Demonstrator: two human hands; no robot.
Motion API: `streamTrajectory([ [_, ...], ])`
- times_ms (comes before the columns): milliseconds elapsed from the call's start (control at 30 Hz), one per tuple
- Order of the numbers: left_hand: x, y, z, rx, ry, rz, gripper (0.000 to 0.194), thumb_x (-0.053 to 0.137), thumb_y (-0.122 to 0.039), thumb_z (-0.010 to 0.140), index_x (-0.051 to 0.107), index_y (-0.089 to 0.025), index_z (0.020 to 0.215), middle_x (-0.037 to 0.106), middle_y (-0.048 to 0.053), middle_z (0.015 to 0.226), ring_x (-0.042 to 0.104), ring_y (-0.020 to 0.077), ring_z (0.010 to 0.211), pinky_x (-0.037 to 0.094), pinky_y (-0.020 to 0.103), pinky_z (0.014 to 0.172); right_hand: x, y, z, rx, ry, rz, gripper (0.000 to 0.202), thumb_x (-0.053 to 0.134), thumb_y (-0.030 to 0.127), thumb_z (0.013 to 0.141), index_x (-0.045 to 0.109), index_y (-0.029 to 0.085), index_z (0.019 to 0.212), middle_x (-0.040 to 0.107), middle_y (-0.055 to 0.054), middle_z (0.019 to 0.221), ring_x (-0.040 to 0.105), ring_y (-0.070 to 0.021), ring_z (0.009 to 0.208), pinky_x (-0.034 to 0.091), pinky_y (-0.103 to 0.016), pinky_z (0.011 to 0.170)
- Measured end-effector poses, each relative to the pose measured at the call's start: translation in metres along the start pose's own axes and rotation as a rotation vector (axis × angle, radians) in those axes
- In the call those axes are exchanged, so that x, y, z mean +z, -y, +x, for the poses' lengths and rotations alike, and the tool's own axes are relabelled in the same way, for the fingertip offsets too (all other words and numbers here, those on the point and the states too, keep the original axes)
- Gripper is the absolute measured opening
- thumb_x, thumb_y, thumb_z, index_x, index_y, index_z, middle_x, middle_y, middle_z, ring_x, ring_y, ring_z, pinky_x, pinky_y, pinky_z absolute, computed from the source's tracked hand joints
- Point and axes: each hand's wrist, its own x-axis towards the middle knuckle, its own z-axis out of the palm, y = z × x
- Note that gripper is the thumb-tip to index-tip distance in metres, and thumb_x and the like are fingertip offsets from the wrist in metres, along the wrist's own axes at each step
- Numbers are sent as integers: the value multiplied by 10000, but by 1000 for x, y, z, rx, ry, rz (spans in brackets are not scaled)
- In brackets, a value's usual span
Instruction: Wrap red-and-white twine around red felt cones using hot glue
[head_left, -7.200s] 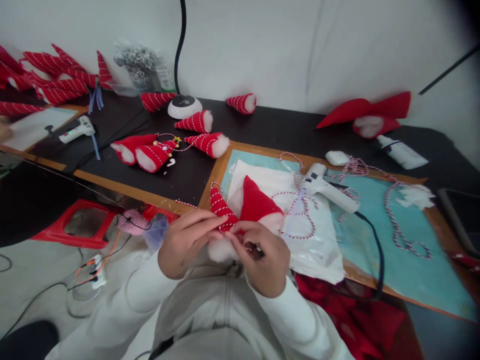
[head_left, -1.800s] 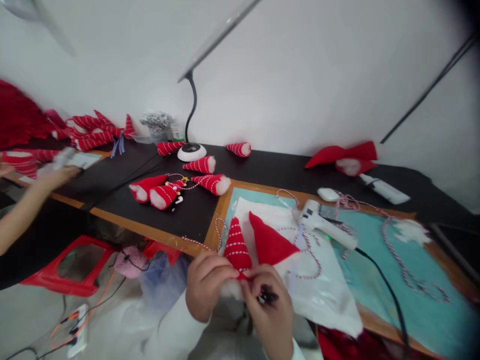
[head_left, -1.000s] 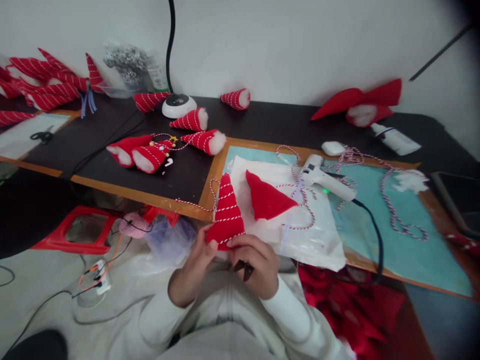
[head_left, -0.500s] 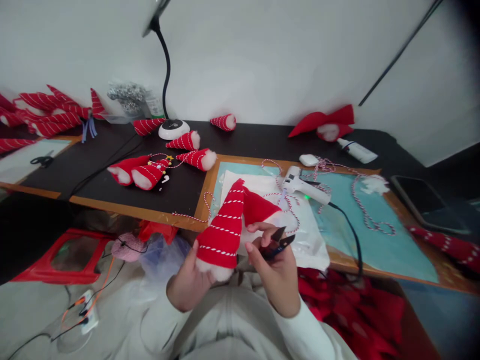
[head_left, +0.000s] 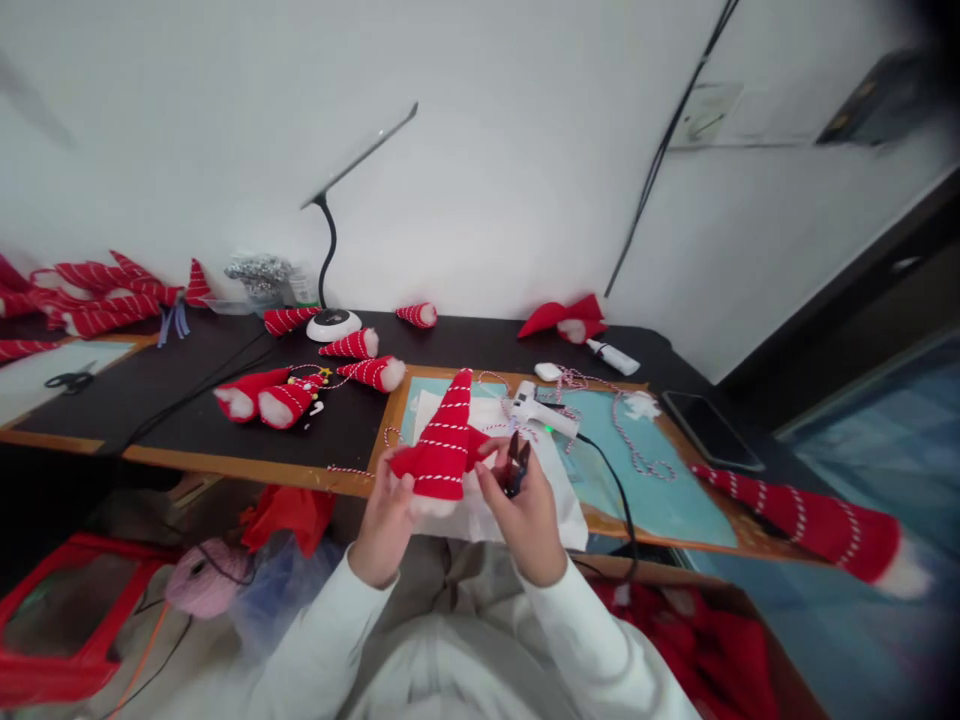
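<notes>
My left hand (head_left: 385, 525) is closed around the lower end of a stuffed red cone (head_left: 448, 435) with white twisted stripes and white filling at its base. Plain red fabric shows on both sides of the striped piece. In my right hand (head_left: 531, 518) sits a small pair of snips (head_left: 515, 466), its dark blades pointing up. Fingertips of that hand are close to the cone's right side; whether they touch it I cannot tell. Just beyond lies a white glue gun (head_left: 546, 412) with a green light.
Striped cones (head_left: 371, 373) and a desk lamp (head_left: 334, 324) stand at the back left. Red-white cord (head_left: 634, 455) curls over the blue mat (head_left: 667, 510). A phone (head_left: 712, 430) and a long striped cone (head_left: 810, 520) lie right. Pink yarn (head_left: 208, 578) is below the table's left edge.
My view has tilted up and turned right. The cone has turned in my left hand, so red fabric now shows at its left too. The snips now point more upright.
</notes>
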Motion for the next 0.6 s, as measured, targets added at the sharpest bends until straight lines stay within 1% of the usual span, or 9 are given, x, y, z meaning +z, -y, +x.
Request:
streamTrajectory([
  [67,1,-1,7,120,6,51,692,767,-526,776,445,-290,1341,601,124,1381,633,294,1226,543,467,1001,-24,-2,13,-43,40,-147,134,585,331,911,501,232,884,572,30,766,516,-130,609,444,-269,586],
  [133,1,-3,15,185,32,116,705,762,-477,797,437,-280,1391,559,136,1433,620,294,1244,521,457,1037,-50,-5,34,-63,168,-348,158,546,379,937,518,227,904,567,28,749,535,-146,627,455,-282,605],
  [200,0,-7,24,184,57,179,672,754,-430,815,472,-246,1397,582,148,1412,625,296,1236,505,448,1059,-70,-11,67,-19,326,-603,206,437,375,996,559,214,957,633,-14,858,611,-172,763,496,-304,704],
  [233,0,-9,29,171,61,206,653,758,-412,814,495,-230,1383,610,149,1379,637,295,1218,508,443,1056,-77,-17,87,10,439,-735,232,396,346,1016,582,208,1005,659,-37,948,636,-180,867,507,-312,775],
  [267,1,-12,35,162,53,229,640,772,-398,800,516,-220,1359,640,145,1337,655,294,1185,521,436,1037,-80,-24,109,23,497,-801,228,412,310,1015,610,198,1024,671,-57,1001,644,-189,936,508,-320,832],
  [367,3,-24,57,178,6,292,630,814,-376,754,531,-215,1293,678,125,1253,695,281,1088,565,414,960,-72,-54,180,76,586,-934,159,580,266,961,680,147,991,685,-122,1054,658,-220,1011,513,-351,917],
  [467,6,-39,85,307,-43,410,589,832,-367,728,552,-220,1225,634,114,1279,664,276,1126,556,408,967,-54,-89,241,166,643,-1049,309,608,366,965,622,192,1219,634,-91,1262,649,-216,1064,564,-422,908],
  [533,6,-48,103,438,-73,504,539,847,-356,704,586,-223,1156,586,102,1320,601,279,1216,518,411,1024,-43,-109,267,206,650,-1102,334,608,371,966,603,202,1254,619,-90,1294,644,-221,1085,565,-435,913],
  [600,6,-52,118,527,-88,550,484,847,-350,701,602,-226,1099,559,86,1332,553,274,1269,481,413,1069,-34,-125,282,235,655,-1134,336,613,365,962,603,198,1254,619,-94,1291,643,-224,1090,563,-434,916],
])
